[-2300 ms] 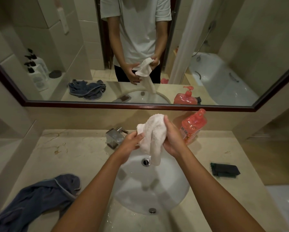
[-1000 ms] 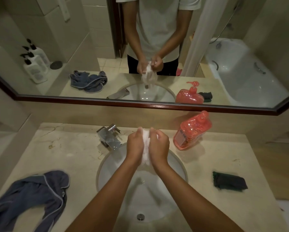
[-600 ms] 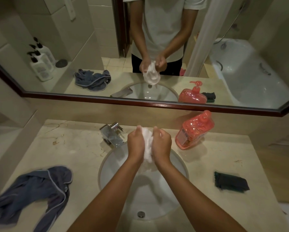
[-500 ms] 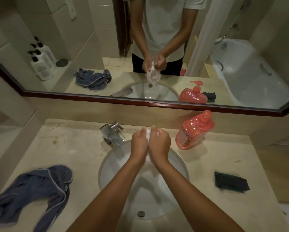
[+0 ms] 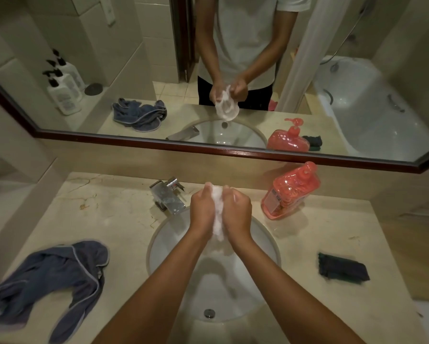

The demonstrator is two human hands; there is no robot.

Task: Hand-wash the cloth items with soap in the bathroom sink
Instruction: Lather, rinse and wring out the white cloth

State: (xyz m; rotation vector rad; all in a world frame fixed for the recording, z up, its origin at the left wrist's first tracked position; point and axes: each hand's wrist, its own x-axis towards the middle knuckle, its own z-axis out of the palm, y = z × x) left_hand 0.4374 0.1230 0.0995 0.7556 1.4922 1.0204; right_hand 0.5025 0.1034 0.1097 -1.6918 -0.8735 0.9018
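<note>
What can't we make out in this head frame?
- Small white cloth: mostly hidden between left hand and right hand; head view.
- Red pump soap bottle: label print too small.
- Blue-grey garment: left part cut off by the frame edge.
- Chrome tap: water flow unclear.

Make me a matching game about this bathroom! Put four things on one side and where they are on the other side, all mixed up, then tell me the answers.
Things:
1. white cloth
2. blue-grey towel
3. red soap bottle
4. dark cloth

Places:
A. standing at the back of the counter, right of the sink
B. crumpled on the counter left of the sink
C. squeezed between the left hand and right hand, over the sink
D. folded on the counter right of the sink, nearer the front

Answers: 1-C, 2-B, 3-A, 4-D
</note>
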